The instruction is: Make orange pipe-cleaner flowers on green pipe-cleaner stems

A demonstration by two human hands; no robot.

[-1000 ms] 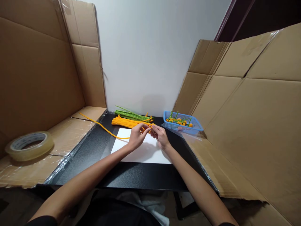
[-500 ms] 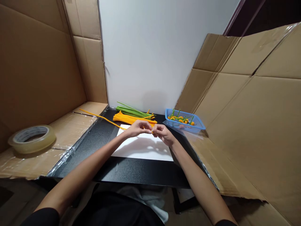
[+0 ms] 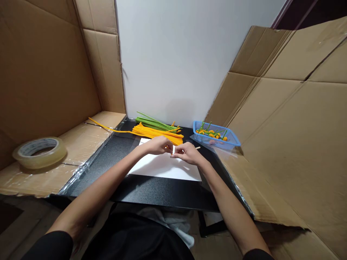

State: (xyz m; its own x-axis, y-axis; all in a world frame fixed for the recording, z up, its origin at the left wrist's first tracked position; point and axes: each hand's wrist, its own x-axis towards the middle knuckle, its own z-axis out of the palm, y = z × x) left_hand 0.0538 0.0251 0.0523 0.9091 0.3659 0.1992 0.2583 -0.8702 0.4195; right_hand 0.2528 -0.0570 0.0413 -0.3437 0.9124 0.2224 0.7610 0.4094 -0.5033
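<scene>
Over a white sheet of paper (image 3: 165, 168), my hands meet with their fingertips close together. My left hand (image 3: 159, 145) is closed in a pinch on an orange pipe cleaner (image 3: 110, 128), whose long free end trails left over the table edge onto the cardboard. Closed as well, my right hand (image 3: 187, 153) holds a thin pale stick (image 3: 198, 147); its end pokes out past the knuckles. A small bit of orange shows between the fingertips, but the fingers hide most of it. Just behind lies a bundle of orange pipe cleaners (image 3: 151, 132).
Green pipe cleaners (image 3: 154, 123) lie behind the orange bundle. At the back right, a blue basket (image 3: 230, 144) holds several orange pieces with green stems. A tape roll (image 3: 39, 153) rests on cardboard at left. Cardboard walls (image 3: 284, 119) flank the black table (image 3: 162, 193).
My right hand has turned, so the pale stick now sticks out on its right side. The pipe cleaner's trailing part has lifted and shifted. The whole view has tilted slightly.
</scene>
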